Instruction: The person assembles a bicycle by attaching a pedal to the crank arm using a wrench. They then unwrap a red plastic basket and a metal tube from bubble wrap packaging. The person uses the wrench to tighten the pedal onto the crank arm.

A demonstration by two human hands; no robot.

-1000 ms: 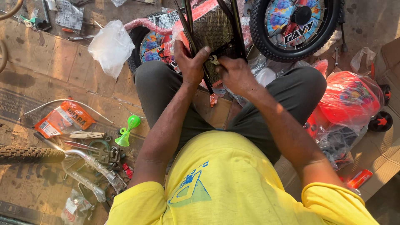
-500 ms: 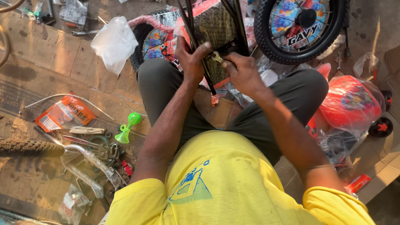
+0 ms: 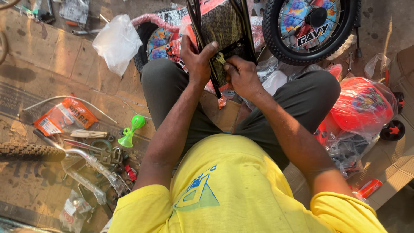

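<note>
A: Hands?
B: Left hand [image 3: 196, 58] wrapped around black bike frame rods [image 3: 202, 43]; right hand [image 3: 242, 75] pinching small brass-coloured key [image 3: 220, 58] against the bracket, between both hands.
A: Bags?
B: Clear bag [image 3: 360, 108] by right knee holds red part.

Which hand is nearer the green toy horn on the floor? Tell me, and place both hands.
Left. The left hand grips the black bike rods above and to the right of the green horn; the right hand works farther right, on the far side of the rods.
</note>
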